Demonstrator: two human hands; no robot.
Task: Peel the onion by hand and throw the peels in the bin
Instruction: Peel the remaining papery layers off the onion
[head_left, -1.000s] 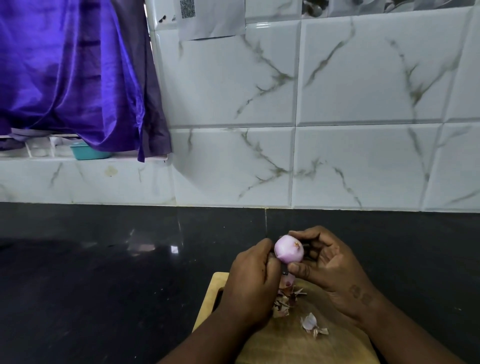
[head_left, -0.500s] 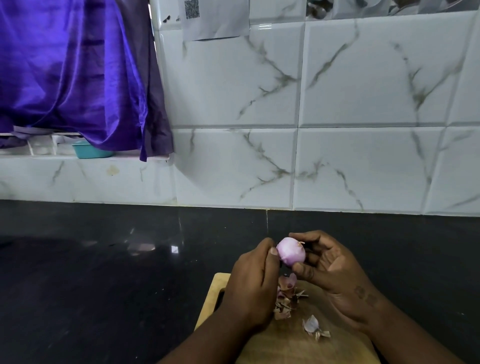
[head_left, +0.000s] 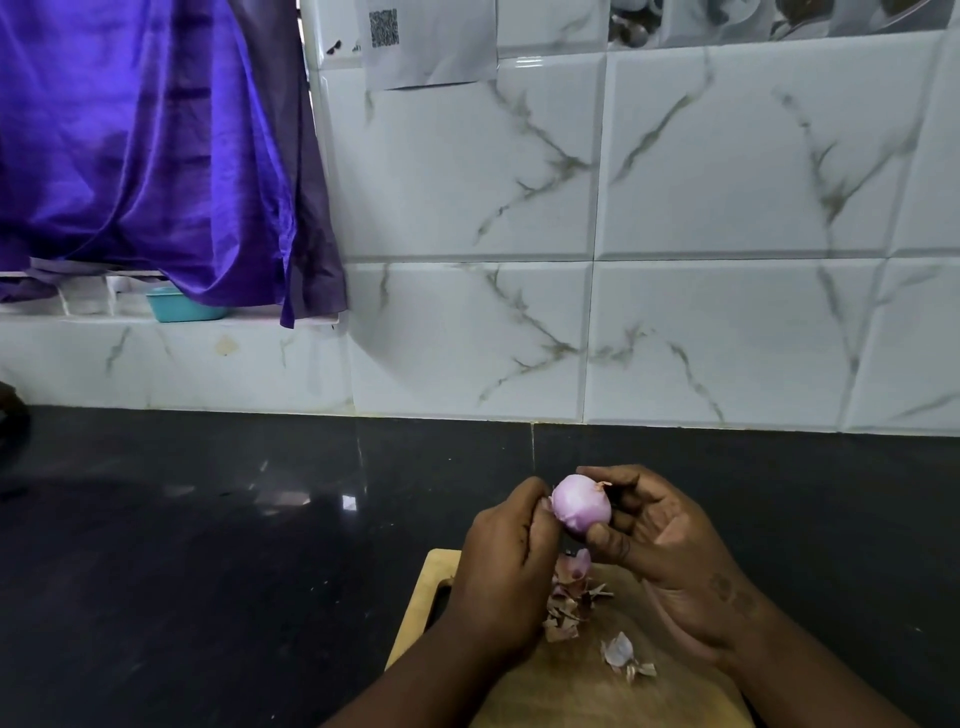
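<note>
A small pale-pink onion (head_left: 579, 503), mostly bare of dry skin, is held above the wooden cutting board (head_left: 566, 686). My right hand (head_left: 670, 551) grips it between thumb and fingertips. My left hand (head_left: 506, 566) is curled, with its thumb tip touching the onion's left side. A heap of dry peels (head_left: 571, 597) lies on the board under the onion, and a separate peel piece (head_left: 623, 656) lies to the right of it. No bin is in view.
The board rests on a black glossy counter (head_left: 234, 545) against a white marble-tiled wall (head_left: 597, 260). A purple cloth (head_left: 145, 145) hangs at the upper left over a ledge with a teal container (head_left: 182, 306).
Both hands have lifted the onion slightly and turned it. The left thumb stays at its left side. The peels on the board lie as before.
</note>
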